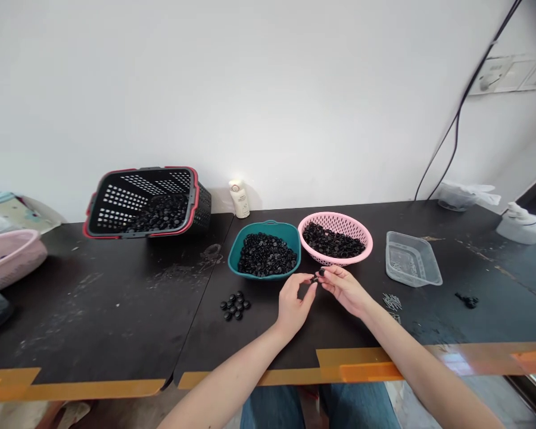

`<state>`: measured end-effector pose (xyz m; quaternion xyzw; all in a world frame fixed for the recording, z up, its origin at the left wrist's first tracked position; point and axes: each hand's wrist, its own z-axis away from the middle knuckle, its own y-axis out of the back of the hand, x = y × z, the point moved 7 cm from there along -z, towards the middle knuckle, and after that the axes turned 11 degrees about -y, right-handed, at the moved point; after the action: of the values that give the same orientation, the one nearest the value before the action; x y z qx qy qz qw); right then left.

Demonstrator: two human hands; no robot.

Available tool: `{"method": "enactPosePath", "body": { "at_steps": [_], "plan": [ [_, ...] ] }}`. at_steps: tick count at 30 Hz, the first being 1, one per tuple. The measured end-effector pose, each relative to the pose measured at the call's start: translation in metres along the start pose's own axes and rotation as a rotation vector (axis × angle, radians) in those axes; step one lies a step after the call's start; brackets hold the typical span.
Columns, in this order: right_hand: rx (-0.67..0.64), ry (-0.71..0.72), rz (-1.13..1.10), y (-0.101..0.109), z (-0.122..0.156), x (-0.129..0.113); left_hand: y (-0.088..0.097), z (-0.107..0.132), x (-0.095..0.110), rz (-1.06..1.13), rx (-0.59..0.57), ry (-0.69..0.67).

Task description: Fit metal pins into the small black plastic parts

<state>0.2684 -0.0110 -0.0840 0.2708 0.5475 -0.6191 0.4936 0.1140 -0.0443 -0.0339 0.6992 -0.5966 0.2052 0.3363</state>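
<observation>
My left hand (295, 301) pinches a small black part (314, 279) between thumb and index finger. Close against it, my right hand (343, 289) grips a black round cap (321, 272) in its fingertips. The two parts nearly meet, and I cannot tell whether they touch. Just behind my hands stand a teal basin (233, 253) full of small black ring-like pieces (268, 255) and a pink perforated basket (368, 243) with black parts (333, 241). Left of my left hand lies a small group of black round caps (235, 305) on the table.
A black basket with red trim (196, 205) leans at the back left, holding black pieces. A white bottle (239, 199) stands by the wall. To the right are a clear plastic tray (413, 259), thin metal pins (392, 302) and a few black bits (467, 300). Tape (295, 376) covers the table's front edge.
</observation>
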Motion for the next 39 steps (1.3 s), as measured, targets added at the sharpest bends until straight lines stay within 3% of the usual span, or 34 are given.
{"method": "enactPosePath", "body": {
  "at_steps": [5, 12, 27, 39],
  "plan": [
    [-0.033, -0.094, -0.114, -0.001, -0.005, 0.017, -0.002, -0.001, 0.001, -0.053, -0.025, -0.040],
    [0.004, -0.101, -0.073, 0.000, -0.004, 0.023, -0.008, 0.000, -0.001, -0.091, -0.064, -0.026],
    [-0.007, -0.042, -0.022, -0.006, 0.002, 0.011, -0.006, 0.001, -0.006, -0.086, -0.041, -0.001],
    [-0.021, -0.108, -0.097, -0.008, 0.003, 0.015, -0.006, 0.000, -0.005, -0.164, -0.051, -0.073]
  ]
}}
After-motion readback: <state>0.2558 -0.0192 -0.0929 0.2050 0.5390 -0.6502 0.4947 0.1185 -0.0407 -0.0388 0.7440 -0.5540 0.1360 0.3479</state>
